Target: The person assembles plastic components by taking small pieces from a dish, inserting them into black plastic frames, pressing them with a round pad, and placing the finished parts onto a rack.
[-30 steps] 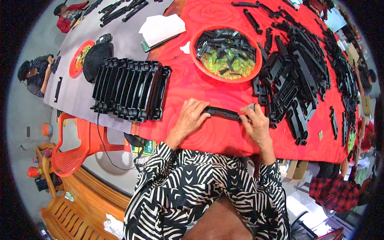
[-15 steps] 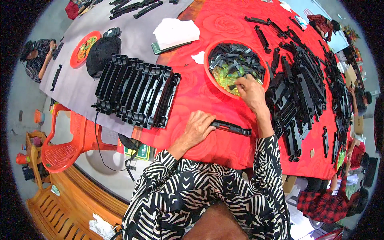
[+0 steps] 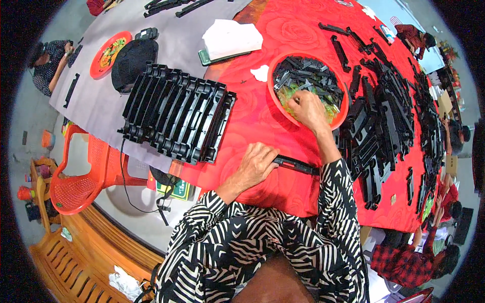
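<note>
My left hand (image 3: 256,164) is closed round one end of a long black plastic strip (image 3: 297,165), low over the red cloth. The strip's far end reaches my right sleeve. My right hand (image 3: 309,110) is inside a round red basin (image 3: 345,103), its fingers pinched together; whatever they hold is hidden. Small black parts (image 3: 309,70) fill the far side of the basin. Around my right fingers lie yellow-green translucent pieces (image 3: 331,107).
Left of the basin stands a row of black strips (image 3: 177,113), beside a black cap (image 3: 134,65). A large pile of strips (image 3: 384,121) covers the right side. White tissues (image 3: 232,38) lie beyond. A red chair (image 3: 81,187) stands left; other people sit around the table.
My right hand has shifted slightly left within the basin, and the small dark part seen at its fingertips before no longer shows. My left hand keeps its hold on the strip.
</note>
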A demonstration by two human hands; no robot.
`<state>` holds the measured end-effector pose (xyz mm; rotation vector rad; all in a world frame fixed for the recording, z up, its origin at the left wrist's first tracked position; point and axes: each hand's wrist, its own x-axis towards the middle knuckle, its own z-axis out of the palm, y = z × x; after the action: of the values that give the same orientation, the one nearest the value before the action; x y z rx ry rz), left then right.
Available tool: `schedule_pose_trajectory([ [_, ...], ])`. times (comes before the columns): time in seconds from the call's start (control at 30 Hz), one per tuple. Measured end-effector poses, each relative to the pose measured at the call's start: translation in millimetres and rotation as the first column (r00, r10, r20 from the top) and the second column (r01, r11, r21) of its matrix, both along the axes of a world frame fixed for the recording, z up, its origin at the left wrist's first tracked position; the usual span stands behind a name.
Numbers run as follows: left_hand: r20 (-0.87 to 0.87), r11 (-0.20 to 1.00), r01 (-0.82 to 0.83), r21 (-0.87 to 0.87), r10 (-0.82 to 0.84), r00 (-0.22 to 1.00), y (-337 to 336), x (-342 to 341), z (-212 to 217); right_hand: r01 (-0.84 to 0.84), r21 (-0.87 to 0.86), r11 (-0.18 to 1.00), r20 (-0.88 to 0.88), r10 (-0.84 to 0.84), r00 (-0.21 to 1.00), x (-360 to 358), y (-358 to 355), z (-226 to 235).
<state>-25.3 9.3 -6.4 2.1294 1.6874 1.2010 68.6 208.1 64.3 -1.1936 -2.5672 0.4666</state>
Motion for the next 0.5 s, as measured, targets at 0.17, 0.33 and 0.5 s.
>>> schedule_pose_trajectory([
  [0.17, -0.02, 1.0, -0.017, 0.001, 0.017, 1.0, 2.5, -0.3, 2.1, 0.067, 0.024, 0.997, 0.074, -0.069, 0.995, -9.0, 1.9, -10.1],
  [0.33, -0.024, 0.999, -0.027, 0.023, 0.028, 0.999, 8.7, -2.2, 2.0, 0.031, -0.026, 0.999, -0.03, -0.032, 0.999, 2.1, 9.3, -12.8],
  [0.5, -0.026, 1.0, -0.013, -0.009, 0.013, 1.0, 6.4, -2.0, 2.1, -0.12, -0.085, 0.989, -0.476, 0.066, 0.877, 33.0, -21.9, 26.5],
])
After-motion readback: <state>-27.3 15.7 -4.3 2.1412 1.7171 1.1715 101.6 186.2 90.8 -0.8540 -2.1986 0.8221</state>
